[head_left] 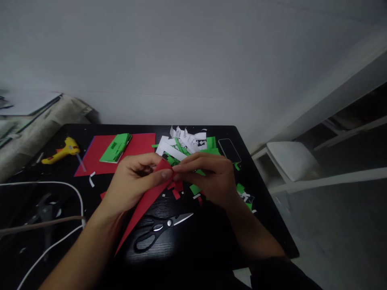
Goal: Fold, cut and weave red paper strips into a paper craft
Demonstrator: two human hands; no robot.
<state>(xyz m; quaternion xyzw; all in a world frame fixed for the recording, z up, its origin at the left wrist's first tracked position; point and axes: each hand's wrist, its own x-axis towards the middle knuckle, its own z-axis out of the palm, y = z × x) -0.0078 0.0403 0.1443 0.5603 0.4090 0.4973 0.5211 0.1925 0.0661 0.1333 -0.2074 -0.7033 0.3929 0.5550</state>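
A long piece of red paper (pixel 145 204) is held up over the black table, its narrow end slanting down toward me. My left hand (pixel 133 179) is closed on it, with the thumb lying along its upper part. At the paper's top end, the fingertips of my right hand (pixel 208 173) pinch its edge, meeting the left thumb. Below the hands, black-handled scissors (pixel 165 225) lie on the table, blades pointing right. Behind my hands is a pile of white paper scraps (pixel 187 141) mixed with green scraps (pixel 213 143). Small red scraps (pixel 176 193) lie just under my fingers.
On a red sheet (pixel 142 143) rests a folded green paper piece (pixel 116 148). A yellow glue gun (pixel 62 151) lies at left, near a white cable (pixel 75 191). A phone (pixel 229 150) is at the table's right back. A white stool (pixel 290 159) stands beyond the right edge.
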